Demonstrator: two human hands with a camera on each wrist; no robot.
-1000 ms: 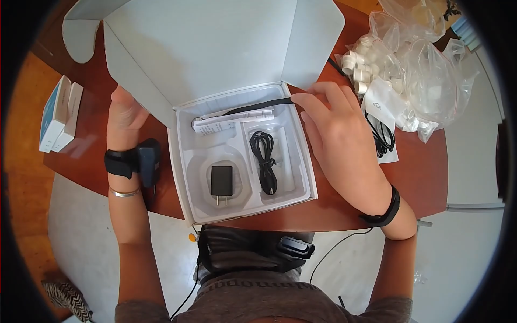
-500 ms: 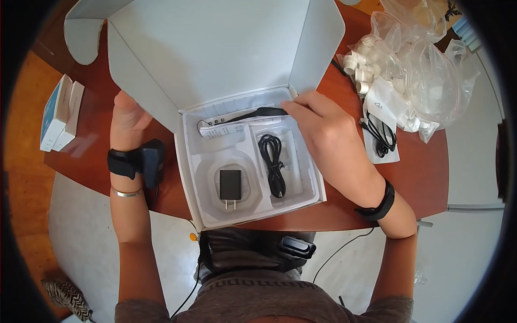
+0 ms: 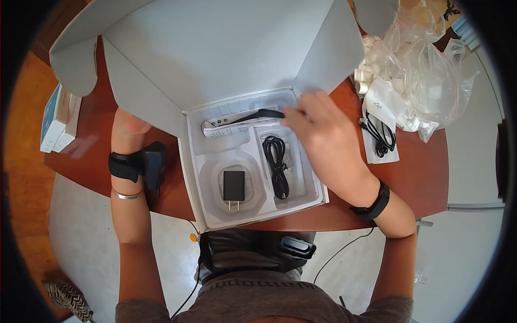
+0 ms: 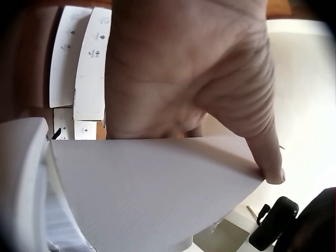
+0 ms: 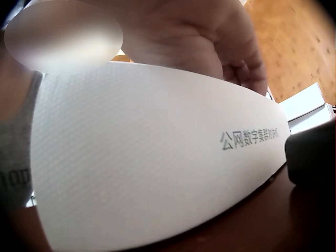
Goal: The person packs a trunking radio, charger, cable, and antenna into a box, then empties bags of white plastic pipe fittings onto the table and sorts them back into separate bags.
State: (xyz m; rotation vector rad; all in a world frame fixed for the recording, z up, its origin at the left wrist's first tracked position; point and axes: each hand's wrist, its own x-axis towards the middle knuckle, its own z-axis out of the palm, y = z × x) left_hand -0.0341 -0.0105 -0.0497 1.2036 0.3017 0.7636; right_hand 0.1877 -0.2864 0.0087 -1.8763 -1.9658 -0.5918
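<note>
A grey-white box (image 3: 192,199) lies open on the table, lid (image 3: 215,48) raised. Its plastic tray holds a black plug adapter (image 3: 233,185), a coiled black cable (image 3: 277,169), a printed paper slip (image 3: 229,131) and a black strap (image 3: 266,113). My right hand (image 3: 328,134), slightly blurred, reaches over the right wall with curled fingers and pinches the strap's end. On the left, my left hand (image 4: 184,68) is at the lid's side flap (image 4: 152,184). Its thumb lies along the flap's edge; the other fingers are mostly hidden behind the flap.
White boxes (image 3: 63,121) stand at the left table edge. To the right lie clear plastic bags (image 3: 431,81) with white fittings (image 3: 362,86), and another black cable (image 3: 381,137) on a white packet (image 3: 378,153). The table's front edge runs just under the box.
The lid has tilted forward over the tray. The box has shifted slightly right and toward me. My right hand has moved the strap's end inward and down; the left hand has shifted slightly.
</note>
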